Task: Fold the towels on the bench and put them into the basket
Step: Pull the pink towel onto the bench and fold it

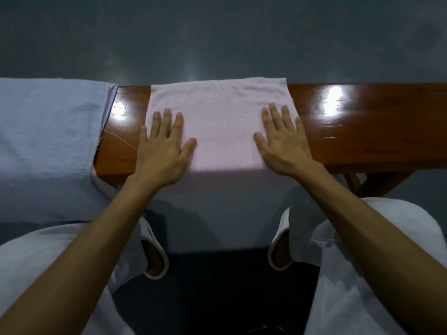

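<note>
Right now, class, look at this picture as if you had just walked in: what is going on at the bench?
A person lays both hands flat on a pink towel spread across a wooden bench. The left hand is near the towel's left edge and the right hand near its right edge. The towel's near part hangs over the front of the bench. A blue towel is draped over the bench's left end. No basket is in view.

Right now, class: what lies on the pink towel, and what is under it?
The left hand and right hand lie flat on the pink towel. Under it is the bench; its covered stretch cannot be seen.
</note>
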`<state>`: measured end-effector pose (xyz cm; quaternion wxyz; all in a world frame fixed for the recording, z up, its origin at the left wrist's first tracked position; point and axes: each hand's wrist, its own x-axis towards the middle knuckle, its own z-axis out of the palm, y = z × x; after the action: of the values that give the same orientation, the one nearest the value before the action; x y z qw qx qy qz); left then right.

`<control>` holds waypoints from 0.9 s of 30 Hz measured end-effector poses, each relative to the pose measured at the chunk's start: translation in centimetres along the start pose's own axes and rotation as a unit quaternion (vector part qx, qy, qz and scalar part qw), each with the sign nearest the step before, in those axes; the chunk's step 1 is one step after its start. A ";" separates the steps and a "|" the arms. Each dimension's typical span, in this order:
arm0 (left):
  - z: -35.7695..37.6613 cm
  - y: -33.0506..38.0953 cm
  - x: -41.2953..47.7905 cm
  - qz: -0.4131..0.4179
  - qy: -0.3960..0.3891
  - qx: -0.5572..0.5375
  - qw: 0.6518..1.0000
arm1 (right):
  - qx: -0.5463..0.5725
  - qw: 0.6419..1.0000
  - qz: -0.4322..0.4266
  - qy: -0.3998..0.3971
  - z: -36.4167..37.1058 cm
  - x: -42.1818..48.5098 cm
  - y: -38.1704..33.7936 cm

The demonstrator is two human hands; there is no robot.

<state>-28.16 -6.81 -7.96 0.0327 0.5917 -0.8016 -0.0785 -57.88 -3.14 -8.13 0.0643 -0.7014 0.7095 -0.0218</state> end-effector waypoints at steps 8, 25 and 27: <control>-1.8 0.4 0.7 -0.059 0.089 -0.100 0.989 | 0.145 0.973 0.074 0.161 -4.1 1.0 0.8; -4.7 -0.9 2.1 -0.194 0.102 -0.245 0.944 | 0.260 0.940 0.194 0.108 -5.1 2.5 2.7; -5.3 -1.4 2.1 -0.201 0.088 -0.301 0.928 | 0.317 0.918 0.204 0.122 -5.7 2.4 3.2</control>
<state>-26.69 -9.71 -3.09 0.2637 0.7073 -0.5982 -0.2688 -61.76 -5.86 -3.03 0.1990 -0.4765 0.7955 -0.3171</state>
